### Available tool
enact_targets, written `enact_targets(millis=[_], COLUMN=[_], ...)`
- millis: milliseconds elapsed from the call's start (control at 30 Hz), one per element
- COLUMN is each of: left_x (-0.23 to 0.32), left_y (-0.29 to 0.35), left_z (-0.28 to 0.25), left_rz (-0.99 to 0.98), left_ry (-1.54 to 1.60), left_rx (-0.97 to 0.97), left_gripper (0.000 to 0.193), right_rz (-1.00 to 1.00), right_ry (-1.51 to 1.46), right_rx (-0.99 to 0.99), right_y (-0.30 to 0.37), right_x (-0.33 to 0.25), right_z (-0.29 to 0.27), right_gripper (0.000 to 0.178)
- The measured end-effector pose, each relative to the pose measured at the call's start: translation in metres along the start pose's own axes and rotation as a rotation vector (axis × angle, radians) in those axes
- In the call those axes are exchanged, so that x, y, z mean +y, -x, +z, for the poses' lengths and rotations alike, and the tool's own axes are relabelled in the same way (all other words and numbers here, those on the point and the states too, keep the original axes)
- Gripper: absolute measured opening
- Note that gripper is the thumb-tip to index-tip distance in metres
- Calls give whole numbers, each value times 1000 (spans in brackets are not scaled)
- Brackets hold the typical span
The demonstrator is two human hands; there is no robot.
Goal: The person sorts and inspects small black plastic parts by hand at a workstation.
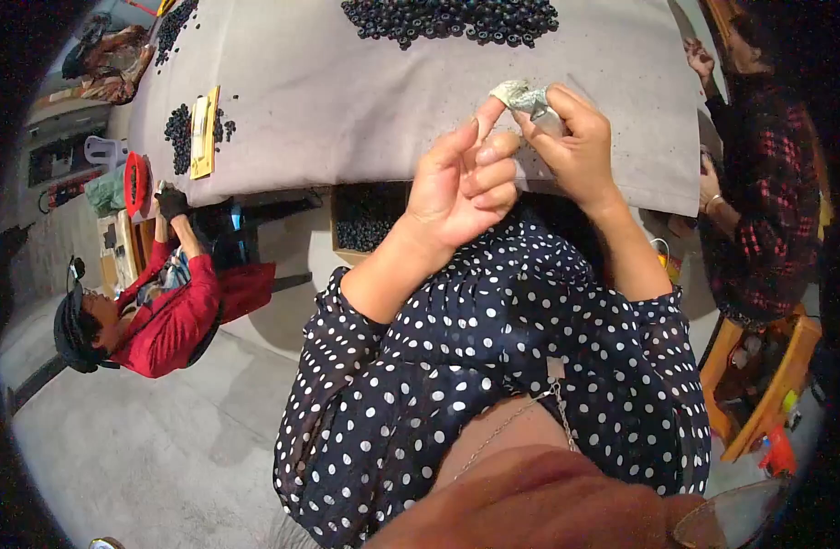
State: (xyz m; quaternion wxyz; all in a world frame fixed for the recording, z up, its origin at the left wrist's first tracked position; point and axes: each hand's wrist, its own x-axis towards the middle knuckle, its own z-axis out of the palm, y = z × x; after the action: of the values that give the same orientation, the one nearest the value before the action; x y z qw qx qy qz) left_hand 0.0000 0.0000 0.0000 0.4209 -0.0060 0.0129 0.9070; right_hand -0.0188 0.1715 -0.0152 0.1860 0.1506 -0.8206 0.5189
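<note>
My left hand (461, 192) is held palm up at the table's near edge. Its index finger points up and away, the other fingers curl loosely, and nothing lies in the palm. A pale wrapping (508, 91) covers the tip of that index finger. My right hand (577, 146) pinches a whitish, tape-like strip (534, 102) that runs to the wrapped fingertip. Both hands are above the cloth-covered table (347, 110). Beyond them lies a pile of small black ring-shaped parts (452, 20).
At the left, more black parts (177, 137) lie by a yellow-edged board (203, 133). A box of black parts (360, 229) sits below the table edge. A person in red (168, 316) works at the left; another in a checked top (767, 174) is at the right, near a wooden stool (767, 384).
</note>
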Motion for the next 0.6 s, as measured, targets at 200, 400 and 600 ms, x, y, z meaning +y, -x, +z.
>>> enact_targets(millis=[200, 400, 600], left_x=[0, 12, 5], left_y=[-6, -9, -5], left_z=[-17, 9, 14], left_rz=[405, 207, 282], left_ry=[-1684, -1566, -823], left_rx=[239, 210, 129], left_gripper=[64, 72, 82], right_rz=[85, -51, 2], right_ry=[-119, -26, -77], right_rx=[31, 21, -25], right_y=[1, 4, 2], right_x=[-16, -8, -10], right_z=[-3, -10, -7], right_gripper=[17, 14, 16])
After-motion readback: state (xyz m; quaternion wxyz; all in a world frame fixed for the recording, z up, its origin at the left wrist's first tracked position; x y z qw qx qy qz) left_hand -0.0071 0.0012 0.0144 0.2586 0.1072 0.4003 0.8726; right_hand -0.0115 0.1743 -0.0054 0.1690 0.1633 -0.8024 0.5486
